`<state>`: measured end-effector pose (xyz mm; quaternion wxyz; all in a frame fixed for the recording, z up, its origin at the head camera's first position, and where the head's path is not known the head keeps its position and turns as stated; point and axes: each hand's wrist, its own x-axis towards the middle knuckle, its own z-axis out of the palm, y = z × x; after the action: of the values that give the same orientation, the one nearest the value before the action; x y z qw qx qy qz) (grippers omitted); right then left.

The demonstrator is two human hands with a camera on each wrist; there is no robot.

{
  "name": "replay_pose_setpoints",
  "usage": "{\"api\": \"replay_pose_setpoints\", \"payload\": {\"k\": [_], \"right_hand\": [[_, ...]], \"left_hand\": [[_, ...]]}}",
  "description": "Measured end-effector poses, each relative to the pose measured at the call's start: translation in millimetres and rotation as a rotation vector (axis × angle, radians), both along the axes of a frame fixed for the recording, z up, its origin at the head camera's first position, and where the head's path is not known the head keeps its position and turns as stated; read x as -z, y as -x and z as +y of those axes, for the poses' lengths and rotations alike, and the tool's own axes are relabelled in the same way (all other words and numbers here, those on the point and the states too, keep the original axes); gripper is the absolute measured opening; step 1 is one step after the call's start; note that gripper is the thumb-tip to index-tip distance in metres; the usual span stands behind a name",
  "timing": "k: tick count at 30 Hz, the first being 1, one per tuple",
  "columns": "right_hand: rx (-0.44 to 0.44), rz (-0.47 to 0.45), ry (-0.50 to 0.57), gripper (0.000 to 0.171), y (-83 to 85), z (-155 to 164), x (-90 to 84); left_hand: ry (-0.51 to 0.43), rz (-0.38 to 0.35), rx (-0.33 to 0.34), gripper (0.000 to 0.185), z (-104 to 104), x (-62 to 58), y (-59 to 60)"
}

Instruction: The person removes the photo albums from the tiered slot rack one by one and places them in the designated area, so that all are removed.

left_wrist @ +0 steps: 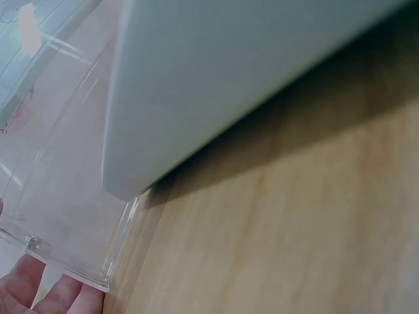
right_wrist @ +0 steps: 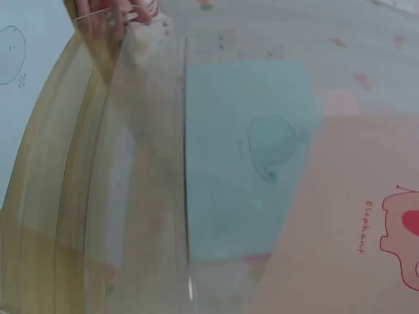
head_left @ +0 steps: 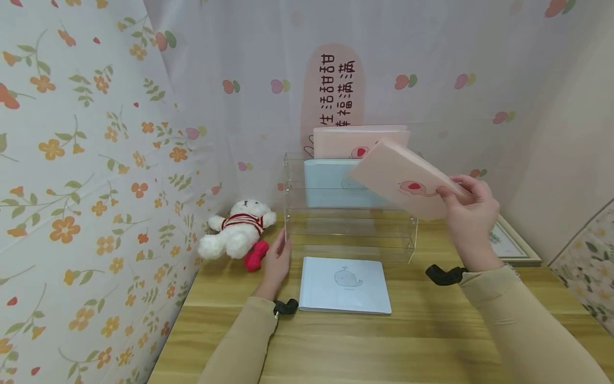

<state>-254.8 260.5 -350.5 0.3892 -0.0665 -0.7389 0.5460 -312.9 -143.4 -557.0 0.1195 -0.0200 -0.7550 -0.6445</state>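
My right hand [head_left: 467, 210] grips a pink elephant booklet [head_left: 400, 178], held tilted in the air in front of a clear acrylic tiered rack [head_left: 347, 237]. The same pink booklet [right_wrist: 353, 222] fills the lower right of the right wrist view. In the rack stand a blue whale booklet [head_left: 336, 184] and, behind it, another pink booklet [head_left: 345, 141]. My left hand [head_left: 277, 256] rests with straight fingers against the rack's left front corner [left_wrist: 98, 278]. A second blue whale booklet [head_left: 344, 284] lies flat on the wooden table [head_left: 336, 346] before the rack.
A white teddy bear [head_left: 237, 232] in a striped top, with a red bow [head_left: 256, 255], sits left of the rack against the floral wall. A framed picture [head_left: 508, 245] lies at the table's right edge. Curtain cloth hangs behind the rack.
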Motion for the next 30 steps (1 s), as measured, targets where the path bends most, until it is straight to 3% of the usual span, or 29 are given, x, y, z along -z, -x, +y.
{"api": "replay_pose_setpoints", "payload": {"k": [6,10,17,30], "right_hand": [[-0.049,0.07,0.444,0.04,-17.9,34.4,12.0],[-0.016,0.127,0.599,0.043,-26.2,52.0,20.9],[0.05,0.16,0.722,0.037,-30.3,79.7,35.2],[0.148,-0.061,0.773,0.03,-25.8,106.4,62.7]], "left_hand": [[-0.001,-0.008,-0.015,0.051,2.1,-0.1,0.0],[-0.005,-0.021,-0.01,0.051,1.9,-0.6,0.6],[0.004,-0.031,-0.016,0.052,1.4,-1.3,-0.1],[0.038,-0.048,-0.023,0.052,0.9,-1.3,-0.1]]}}
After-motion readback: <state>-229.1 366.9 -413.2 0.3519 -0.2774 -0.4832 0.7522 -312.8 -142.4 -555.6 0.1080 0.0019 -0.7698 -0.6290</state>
